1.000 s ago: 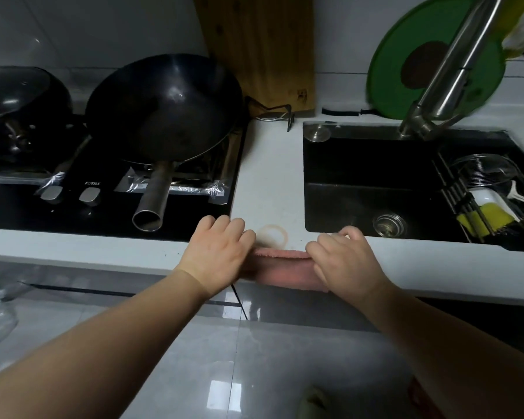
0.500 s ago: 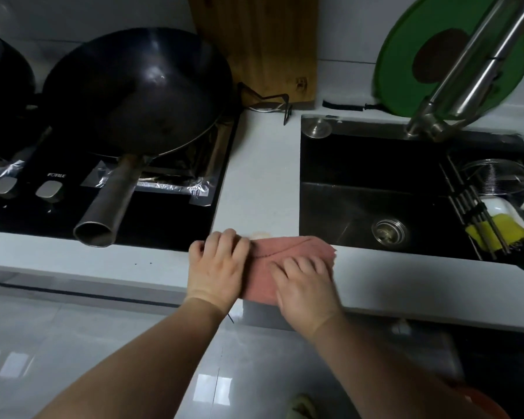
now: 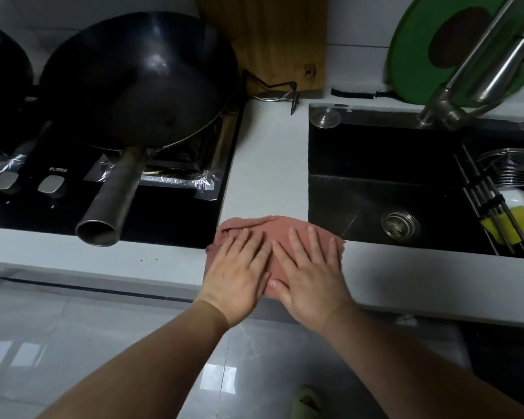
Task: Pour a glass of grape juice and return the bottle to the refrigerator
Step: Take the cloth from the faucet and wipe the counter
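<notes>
A: Grape juice bottle, glass: neither in view. The hands?
B: Left hand and right hand flat, fingers straight, gripping nothing, pressing a pink cloth beneath the palms on the counter. Likely a final wipe; pouring and fridge return unconfirmed.

Two hands, one cloth, two pans, two knobs, one sink, one tap

A counter strip gives passage between the jutting wok handle and sink, faucet overhanging right.
</notes>
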`<state>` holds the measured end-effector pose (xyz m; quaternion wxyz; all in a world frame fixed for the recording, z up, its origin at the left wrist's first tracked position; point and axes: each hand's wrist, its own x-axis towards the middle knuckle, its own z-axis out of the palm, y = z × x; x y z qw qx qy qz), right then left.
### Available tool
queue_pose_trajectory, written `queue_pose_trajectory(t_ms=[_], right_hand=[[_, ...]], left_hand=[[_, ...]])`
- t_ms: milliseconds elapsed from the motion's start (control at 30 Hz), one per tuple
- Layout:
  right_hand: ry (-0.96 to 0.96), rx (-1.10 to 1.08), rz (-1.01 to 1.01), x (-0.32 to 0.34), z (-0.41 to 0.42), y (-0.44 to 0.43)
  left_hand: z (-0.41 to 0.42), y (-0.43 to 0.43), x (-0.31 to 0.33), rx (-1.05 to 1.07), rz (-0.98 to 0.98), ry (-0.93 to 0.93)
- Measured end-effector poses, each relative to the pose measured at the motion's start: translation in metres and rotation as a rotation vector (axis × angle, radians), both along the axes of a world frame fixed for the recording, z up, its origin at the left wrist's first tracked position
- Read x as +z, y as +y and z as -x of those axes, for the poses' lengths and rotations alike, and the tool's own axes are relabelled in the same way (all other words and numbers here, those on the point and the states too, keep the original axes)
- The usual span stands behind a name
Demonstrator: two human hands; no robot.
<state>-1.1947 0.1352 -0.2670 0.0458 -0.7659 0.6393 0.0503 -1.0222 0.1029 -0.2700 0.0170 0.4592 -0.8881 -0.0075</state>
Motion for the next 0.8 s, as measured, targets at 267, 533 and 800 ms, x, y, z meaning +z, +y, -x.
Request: queue_pose_trajectory(t_ms=[267,533,800], right_hand=[[-0.109,-0.031,-0.053,-0.006,-0.012,-0.012],[-0.150,0.027,-0.084,-0.002,0.003,-0.072],[-0.251,-0.019,-0.068,-0.008,0.024,-0.136]], left_hand=[[0.000,-0.025,0.009,0.175,-0.220,-0.183],[0.029,-0.078,0.013,0.178,-0.324,-0.112],[0.057,-0.139,0.004,0.238,-0.325,-0.057]])
